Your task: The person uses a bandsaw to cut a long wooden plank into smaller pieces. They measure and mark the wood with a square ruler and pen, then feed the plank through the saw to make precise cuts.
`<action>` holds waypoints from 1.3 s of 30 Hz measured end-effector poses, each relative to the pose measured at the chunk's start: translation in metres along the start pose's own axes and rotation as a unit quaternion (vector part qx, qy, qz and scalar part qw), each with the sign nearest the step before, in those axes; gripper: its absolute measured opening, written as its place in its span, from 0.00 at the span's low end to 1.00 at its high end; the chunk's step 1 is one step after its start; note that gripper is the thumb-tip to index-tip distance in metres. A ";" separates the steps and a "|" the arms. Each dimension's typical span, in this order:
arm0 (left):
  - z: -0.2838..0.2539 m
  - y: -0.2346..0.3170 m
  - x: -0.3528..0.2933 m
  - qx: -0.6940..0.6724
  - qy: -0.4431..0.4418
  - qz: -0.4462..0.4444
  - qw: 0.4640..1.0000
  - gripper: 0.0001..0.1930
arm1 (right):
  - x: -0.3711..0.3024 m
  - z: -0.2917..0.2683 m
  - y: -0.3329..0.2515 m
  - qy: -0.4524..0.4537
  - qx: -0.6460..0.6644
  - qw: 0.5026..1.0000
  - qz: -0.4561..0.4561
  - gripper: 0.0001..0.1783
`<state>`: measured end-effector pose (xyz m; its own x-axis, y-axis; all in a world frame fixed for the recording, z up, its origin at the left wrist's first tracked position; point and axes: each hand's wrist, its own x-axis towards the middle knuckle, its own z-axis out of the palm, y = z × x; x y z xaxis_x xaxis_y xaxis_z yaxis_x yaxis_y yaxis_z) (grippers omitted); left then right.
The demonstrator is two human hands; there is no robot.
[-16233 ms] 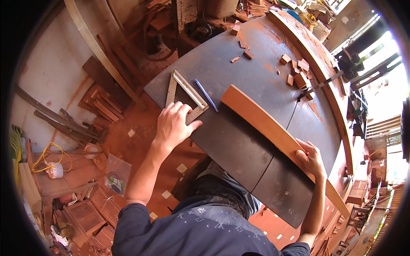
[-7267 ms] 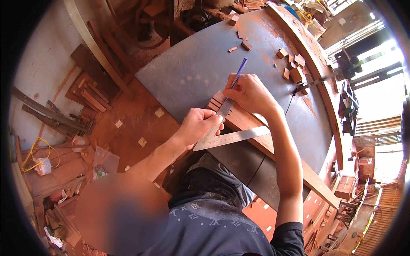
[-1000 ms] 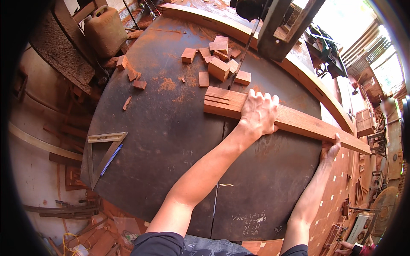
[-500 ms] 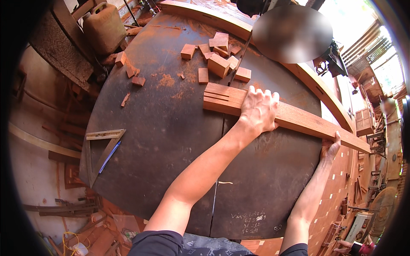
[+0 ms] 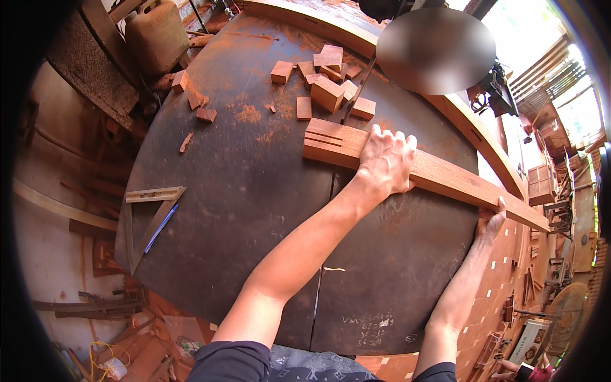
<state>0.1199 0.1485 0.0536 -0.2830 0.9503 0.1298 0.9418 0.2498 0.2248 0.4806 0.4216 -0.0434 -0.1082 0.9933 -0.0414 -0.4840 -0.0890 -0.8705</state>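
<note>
A long reddish-brown wooden beam (image 5: 449, 179) lies slantwise across the dark saw table (image 5: 242, 210), its left end marked by narrow parallel slots. From above, my left hand (image 5: 387, 160) wraps over the beam not far from that slotted end. Farther along to the right, my right hand (image 5: 491, 219) grips the near side of the beam, thumb on top and the other fingers mostly hidden below. Just beyond the slotted end runs a thin upright saw blade (image 5: 361, 89); whether it touches the wood I cannot tell.
Several cut wooden blocks (image 5: 327, 94) and sawdust lie around the blade. On the left are a triangular set square (image 5: 153, 195) and a blue pen (image 5: 160, 229). Long timber (image 5: 474, 126) borders the far side; a plastic jerrycan (image 5: 156, 38) stands at far left.
The view has shifted very slightly. Both hands keep the same grip, and the beam stays practically where it was against the table and blade.
</note>
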 end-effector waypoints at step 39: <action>-0.001 -0.003 0.000 -0.019 0.003 0.003 1.000 0.34 | 0.007 -0.006 0.000 0.010 -0.017 1.000 0.004 0.23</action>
<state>0.1173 0.1478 0.0537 -0.2786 0.9507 0.1361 0.9359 0.2370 0.2607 0.4848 0.4287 -0.0465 -0.0940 0.9939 -0.0576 -0.4538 -0.0942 -0.8861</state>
